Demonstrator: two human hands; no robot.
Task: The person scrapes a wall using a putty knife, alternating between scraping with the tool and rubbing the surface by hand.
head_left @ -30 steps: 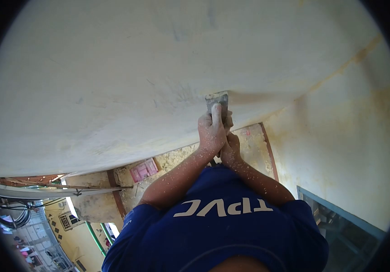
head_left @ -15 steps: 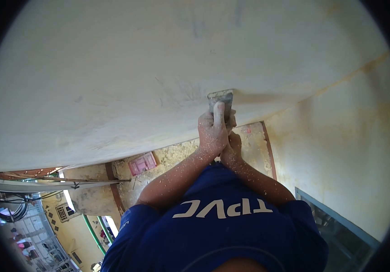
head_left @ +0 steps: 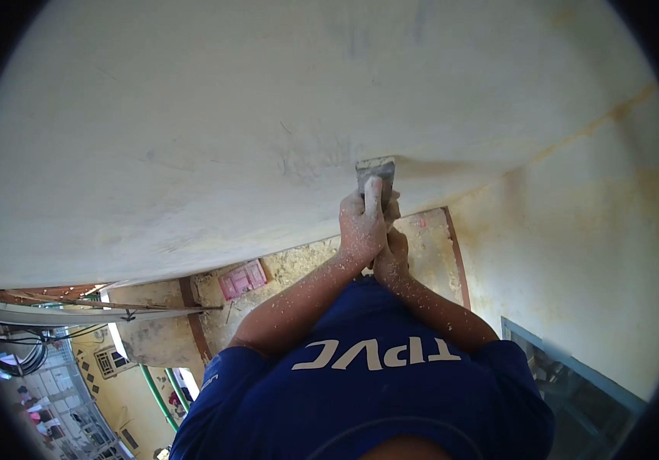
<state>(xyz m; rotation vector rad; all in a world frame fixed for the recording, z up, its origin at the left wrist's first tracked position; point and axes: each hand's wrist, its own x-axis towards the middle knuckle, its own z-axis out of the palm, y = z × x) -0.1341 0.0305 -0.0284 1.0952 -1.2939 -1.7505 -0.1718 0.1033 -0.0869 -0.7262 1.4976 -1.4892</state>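
Note:
A scraper with a wide grey metal blade (head_left: 375, 170) has its front edge against the pale wall (head_left: 191, 115). My left hand (head_left: 361, 226) is closed around it, the thumb lying along the top of the blade and the fingers curled underneath. Just behind, my right hand (head_left: 395, 254) is closed at the scraper's rear end, partly covered by the left; the handle itself is hidden. White dust and flecks coat both hands and forearms. Dark scuffs mark the wall left of the blade.
A pink plastic piece (head_left: 243, 280) lies on the dusty floor below the wall. To the right, a second wall (head_left: 575, 230) meets the first along a stained corner. A grey-blue frame (head_left: 567, 356) stands lower right. Cables (head_left: 26, 356) and green pipes (head_left: 159, 395) appear lower left.
The scraper and both hands have moved slightly down toward my body. The grip looks the same, and the view of the wall has shifted a little.

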